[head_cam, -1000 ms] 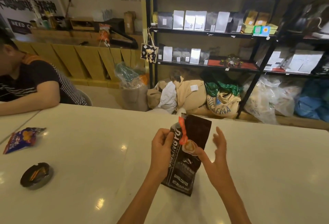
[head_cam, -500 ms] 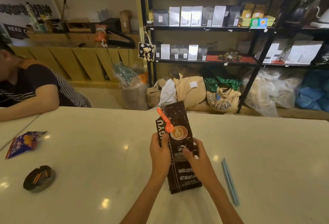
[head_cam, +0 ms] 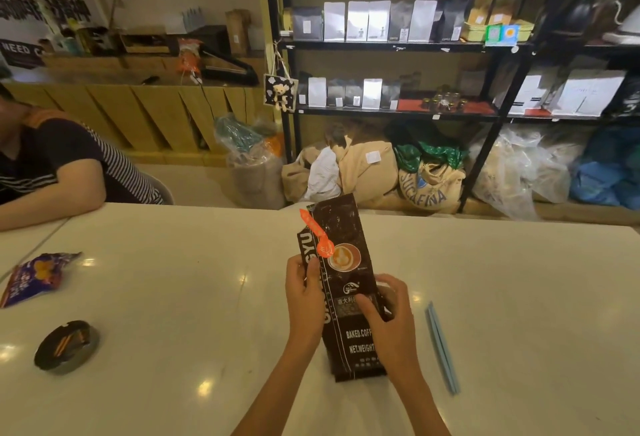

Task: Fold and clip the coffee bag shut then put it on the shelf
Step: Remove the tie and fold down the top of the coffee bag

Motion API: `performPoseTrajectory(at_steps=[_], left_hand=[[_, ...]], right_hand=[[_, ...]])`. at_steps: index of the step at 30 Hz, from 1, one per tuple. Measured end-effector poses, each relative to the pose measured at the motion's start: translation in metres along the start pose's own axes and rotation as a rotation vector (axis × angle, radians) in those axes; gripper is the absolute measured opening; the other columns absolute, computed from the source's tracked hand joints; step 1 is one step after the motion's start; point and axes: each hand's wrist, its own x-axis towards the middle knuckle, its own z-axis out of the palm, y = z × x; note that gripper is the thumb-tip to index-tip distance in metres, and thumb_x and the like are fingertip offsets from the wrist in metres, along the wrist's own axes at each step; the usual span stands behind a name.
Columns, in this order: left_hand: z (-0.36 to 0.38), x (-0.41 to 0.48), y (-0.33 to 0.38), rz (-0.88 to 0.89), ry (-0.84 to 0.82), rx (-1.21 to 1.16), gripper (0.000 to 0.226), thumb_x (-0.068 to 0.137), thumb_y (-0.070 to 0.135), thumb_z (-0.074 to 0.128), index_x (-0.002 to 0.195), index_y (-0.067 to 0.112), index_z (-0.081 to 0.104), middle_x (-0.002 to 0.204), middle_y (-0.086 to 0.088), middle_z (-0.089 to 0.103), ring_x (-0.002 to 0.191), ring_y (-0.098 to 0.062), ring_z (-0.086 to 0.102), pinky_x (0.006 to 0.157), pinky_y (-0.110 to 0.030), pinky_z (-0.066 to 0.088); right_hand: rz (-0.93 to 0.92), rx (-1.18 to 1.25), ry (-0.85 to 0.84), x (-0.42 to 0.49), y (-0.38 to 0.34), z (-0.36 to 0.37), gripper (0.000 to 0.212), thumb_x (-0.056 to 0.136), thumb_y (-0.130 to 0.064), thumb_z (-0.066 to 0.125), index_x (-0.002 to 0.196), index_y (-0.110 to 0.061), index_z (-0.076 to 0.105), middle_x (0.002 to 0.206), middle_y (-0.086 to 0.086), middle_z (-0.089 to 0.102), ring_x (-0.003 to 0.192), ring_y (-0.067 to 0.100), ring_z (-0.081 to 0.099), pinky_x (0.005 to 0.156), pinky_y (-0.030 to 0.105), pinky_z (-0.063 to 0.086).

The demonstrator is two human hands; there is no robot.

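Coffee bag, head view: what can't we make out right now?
- Coffee bag print: the right hand covers the ends of the lower lines, the left hand part of the side lettering.
- Bag top: too dim to tell if open or folded.
- Orange item on the bag: too small to identify.
- Blue clip: too thin to tell open from closed.

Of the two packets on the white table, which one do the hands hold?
The dark coffee bag, standing upright between the left hand and right hand. The purple snack packet lies flat near the table's left edge, untouched.
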Motion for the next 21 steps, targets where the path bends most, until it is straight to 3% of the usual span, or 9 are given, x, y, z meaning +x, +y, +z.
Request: performPoseTrajectory(at_steps=[2,6,9,12,14,16,17,19,21], left_hand=[[0.0,-0.001,0.0,-0.013,-0.037,-0.027,0.01,0.102,0.033,0.049,0.096,0.035,0.056,0.097,0.002,0.071,0.091,-0.014,0.073,0.066,-0.024,0.06],[-0.001,-0.001,0.002,-0.053,-0.047,-0.089,0.017,0.103,0.027,0.048,0.092,0.035,0.057,0.096,0.006,0.072,0.086,-0.011,0.073,0.065,-0.023,0.059],[-0.002,-0.002,0.008,-0.066,-0.082,-0.091,0.017,0.101,0.017,0.052,0.102,0.034,0.055,0.115,-0.004,0.068,0.101,-0.02,0.071,0.074,-0.032,0.061],[-0.004,0.012,0.046,0.316,-0.157,0.273,0.057,0.088,0.023,0.07,0.135,0.03,0.039,0.141,0.025,0.042,0.135,-0.012,0.043,0.111,-0.033,0.038],[0.0,0.035,0.083,0.584,-0.35,0.738,0.075,0.078,0.047,0.072,0.142,0.031,0.037,0.148,0.019,0.04,0.14,-0.011,0.034,0.116,-0.035,0.027],[0.01,0.055,0.122,0.604,-0.624,1.026,0.061,0.077,0.056,0.069,0.132,0.036,0.052,0.137,0.009,0.057,0.128,-0.015,0.049,0.108,-0.043,0.042],[0.015,0.061,0.137,0.528,-0.724,1.018,0.044,0.078,0.051,0.072,0.118,0.035,0.062,0.122,0.009,0.065,0.115,-0.014,0.057,0.098,-0.042,0.051],[0.025,0.069,0.149,0.424,-0.796,0.862,0.011,0.08,0.032,0.078,0.088,0.029,0.071,0.094,0.01,0.07,0.092,-0.01,0.064,0.08,-0.033,0.057],[0.031,0.068,0.149,0.456,-0.776,0.792,0.011,0.079,0.022,0.079,0.077,0.027,0.069,0.084,0.009,0.07,0.083,-0.01,0.065,0.074,-0.027,0.055]], right_hand=[[-0.018,-0.026,-0.003,0.0,-0.001,-0.002,0.027,0.083,-0.043,0.071,0.106,-0.049,0.058,0.105,-0.02,0.07,0.095,0.005,0.071,0.069,0.018,0.059],[0.024,-0.065,-0.033,0.0,-0.002,-0.008,0.019,0.079,-0.05,0.068,0.096,-0.041,0.063,0.096,-0.014,0.074,0.086,0.008,0.074,0.066,0.019,0.059],[-0.002,-0.158,0.019,-0.004,-0.001,-0.011,0.026,0.08,-0.053,0.064,0.094,-0.032,0.06,0.09,-0.018,0.073,0.081,0.007,0.073,0.063,0.02,0.06],[-0.074,-0.179,0.058,-0.01,0.0,-0.014,0.023,0.081,-0.049,0.063,0.092,-0.029,0.059,0.093,-0.019,0.071,0.083,0.007,0.072,0.062,0.018,0.059],[-0.123,-0.183,0.025,-0.013,-0.005,-0.013,0.015,0.085,-0.04,0.065,0.09,-0.027,0.06,0.094,-0.016,0.071,0.083,0.008,0.071,0.062,0.019,0.058],[-0.141,-0.185,-0.021,-0.015,-0.009,-0.012,0.01,0.087,-0.03,0.069,0.087,-0.025,0.06,0.093,-0.014,0.071,0.08,0.008,0.07,0.06,0.016,0.057],[-0.146,-0.173,-0.023,-0.016,-0.01,-0.012,0.011,0.086,-0.03,0.07,0.085,-0.025,0.06,0.092,-0.014,0.071,0.079,0.007,0.07,0.06,0.015,0.056],[-0.16,-0.133,0.006,-0.016,-0.013,-0.015,0.016,0.082,-0.038,0.069,0.084,-0.026,0.06,0.09,-0.015,0.071,0.078,0.008,0.071,0.058,0.016,0.056],[-0.171,-0.114,0.047,-0.019,-0.012,-0.019,0.018,0.08,-0.044,0.068,0.083,-0.029,0.059,0.09,-0.015,0.072,0.079,0.008,0.072,0.057,0.017,0.057]])
